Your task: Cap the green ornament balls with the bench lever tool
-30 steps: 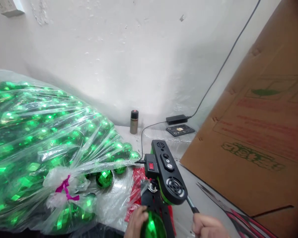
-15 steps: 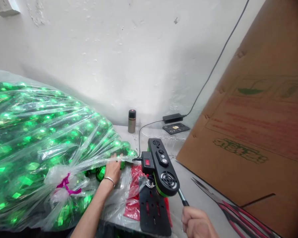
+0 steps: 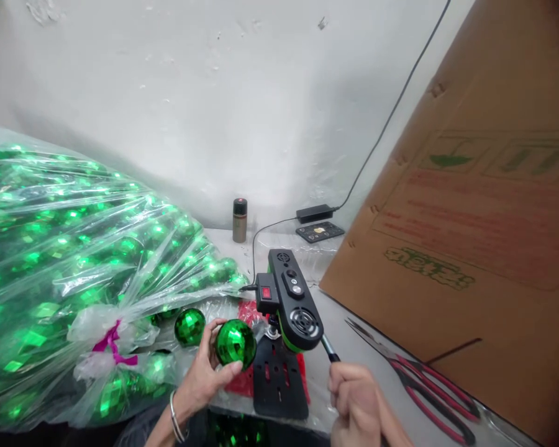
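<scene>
A shiny green faceted ball ornament point(image 3: 235, 344) is in my left hand point(image 3: 207, 363), gripped between thumb and fingers. My right hand point(image 3: 356, 397) is wrapped round the dark-tipped metal lever point(image 3: 330, 349) of a black machine. That machine has a long black head point(image 3: 294, 301) with round vents, a red switch on a side box, and a slotted black base plate point(image 3: 279, 380). The ball is just left of the machine, above a red plastic packet point(image 3: 242, 382). Another green ball point(image 3: 189, 327) lies beside the bag, left of my left hand.
A clear plastic bag point(image 3: 74, 254) of green balls, tied with a pink strip, fills the left. Behind stand a small bottle point(image 3: 240, 220), a power adapter point(image 3: 315, 213) and a phone-like dark slab point(image 3: 319, 231). Scissors point(image 3: 414, 379) lie right, beside a leaning cardboard box point(image 3: 442, 230).
My left hand has come away from the bag's edge toward me with a green ball in it. My right hand stays on the lever. The whole view has shifted slightly.
</scene>
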A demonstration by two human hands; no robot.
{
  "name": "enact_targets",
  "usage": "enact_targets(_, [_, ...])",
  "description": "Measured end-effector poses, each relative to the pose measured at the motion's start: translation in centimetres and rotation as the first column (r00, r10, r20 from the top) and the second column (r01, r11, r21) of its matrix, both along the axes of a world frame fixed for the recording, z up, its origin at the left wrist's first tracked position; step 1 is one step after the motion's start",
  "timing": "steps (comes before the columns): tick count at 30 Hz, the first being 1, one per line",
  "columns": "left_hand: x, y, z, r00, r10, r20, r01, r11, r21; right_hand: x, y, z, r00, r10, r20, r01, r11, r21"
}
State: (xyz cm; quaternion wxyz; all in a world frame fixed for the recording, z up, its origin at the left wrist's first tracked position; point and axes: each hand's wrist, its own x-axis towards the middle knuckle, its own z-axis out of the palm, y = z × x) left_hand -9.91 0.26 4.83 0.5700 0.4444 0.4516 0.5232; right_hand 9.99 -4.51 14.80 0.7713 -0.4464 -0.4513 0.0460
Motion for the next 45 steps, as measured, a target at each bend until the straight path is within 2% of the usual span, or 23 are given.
enact_targets(3, [1.0,-1.8,-1.2,0.998,0.004,0.060,-0.001,0.999,-0.052,0.6,0.5,-0.1,0.997,0.051,0.058,-0.055,0.995,0.084])
enact_targets(7, [2.2,-3.6,-2.6,0.993,0.057,0.108,-0.050,0.997,-0.063,1.3,0.3,0.1,0.986,0.082,0.146,-0.093,0.993,0.067])
enact_targets(12, [2.8,-4.9,-4.4,0.989,0.146,-0.023,-0.146,0.989,-0.009,1.5,0.0,-0.2,0.981,0.090,0.173,-0.100,0.994,0.048])
enact_targets(15, [2.5,-5.0,-4.6,0.981,0.160,-0.111,-0.155,0.987,0.047,1.5,0.1,-0.5,0.981,0.092,0.170,-0.101,0.994,0.043])
enact_targets(18, [2.4,-4.7,-4.0,0.983,0.133,-0.124,-0.132,0.991,0.015,1.5,0.2,-0.4,0.981,0.096,0.171,-0.106,0.993,0.048])
enact_targets(20, [3.0,-4.2,-3.2,0.990,0.133,-0.035,-0.135,0.989,-0.063,1.5,0.3,0.0,0.980,0.102,0.172,-0.112,0.992,0.049])
enact_targets(22, [4.0,-3.5,-2.4,0.976,0.174,0.130,-0.151,0.973,-0.172,1.5,0.3,0.5,0.979,0.111,0.172,-0.119,0.992,0.039])
enact_targets(25, [5.7,-2.4,-1.5,0.899,0.223,0.378,-0.097,0.941,-0.325,1.5,0.4,1.1,0.975,0.129,0.180,-0.132,0.991,0.006])
enact_targets(28, [6.9,-1.6,-1.4,0.850,0.245,0.466,-0.054,0.921,-0.385,1.7,0.3,1.1,0.971,0.141,0.191,-0.143,0.990,-0.008])
enact_targets(33, [7.3,-1.3,-2.6,0.897,0.283,0.339,-0.172,0.931,-0.321,1.8,0.1,0.8,0.963,0.145,0.228,-0.144,0.989,-0.023])
enact_targets(36, [7.2,-1.1,-3.5,0.946,0.288,0.147,-0.239,0.930,-0.280,1.8,0.0,0.8,0.959,0.146,0.242,-0.148,0.989,-0.012])
enact_targets(38, [7.2,-0.9,-4.1,0.959,0.284,0.007,-0.278,0.943,-0.181,1.9,0.0,0.8,0.958,0.153,0.243,-0.155,0.988,-0.012])
enact_targets(41, [7.5,-0.8,-4.8,0.960,0.259,-0.104,-0.262,0.965,-0.015,1.9,0.0,0.8,0.956,0.161,0.244,-0.162,0.987,-0.019])
enact_targets(45, [7.6,-1.3,-5.9,0.944,0.248,-0.220,-0.229,0.968,0.107,2.0,-0.1,0.7,0.952,0.176,0.250,-0.180,0.984,-0.008])
